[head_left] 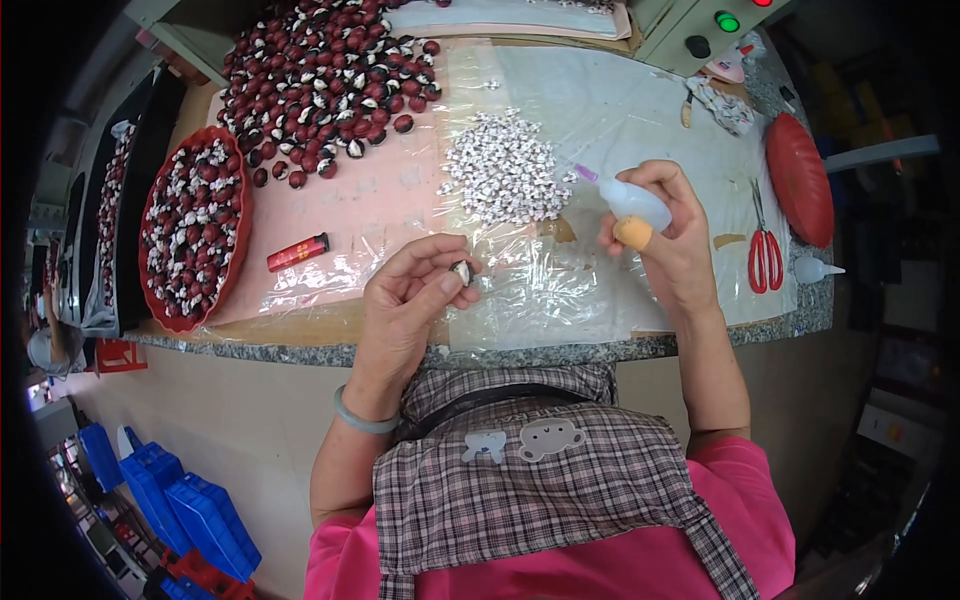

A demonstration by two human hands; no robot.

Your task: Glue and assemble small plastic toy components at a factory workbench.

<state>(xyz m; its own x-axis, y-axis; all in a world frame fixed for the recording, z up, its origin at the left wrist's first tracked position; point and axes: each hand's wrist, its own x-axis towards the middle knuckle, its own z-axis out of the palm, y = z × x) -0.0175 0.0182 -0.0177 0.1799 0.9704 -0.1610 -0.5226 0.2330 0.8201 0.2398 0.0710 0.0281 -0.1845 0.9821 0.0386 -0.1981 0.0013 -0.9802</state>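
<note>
Between the thumb and fingers of my left hand [405, 300] is a small black-and-white piece [461, 271], held just above the front of the table. My right hand [680, 235] is wrapped round a translucent white squeeze bottle [645, 205]. Its purple nozzle [586, 173] points left, towards a heap of small white pieces with dark specks [510, 165]. An orange finger cot [632, 233] covers my right thumb. Beyond my left hand lies a large pile of dark red, black and white balls [320, 95].
A red scalloped tray [243, 215] full of balls and white bits stands at the left. A red lighter-like tube [298, 252] lies near it. At the right are red-handled scissors [765, 262], a red dish [800, 180] and a small nozzle bottle [812, 270]. A control box [700, 40] stands behind.
</note>
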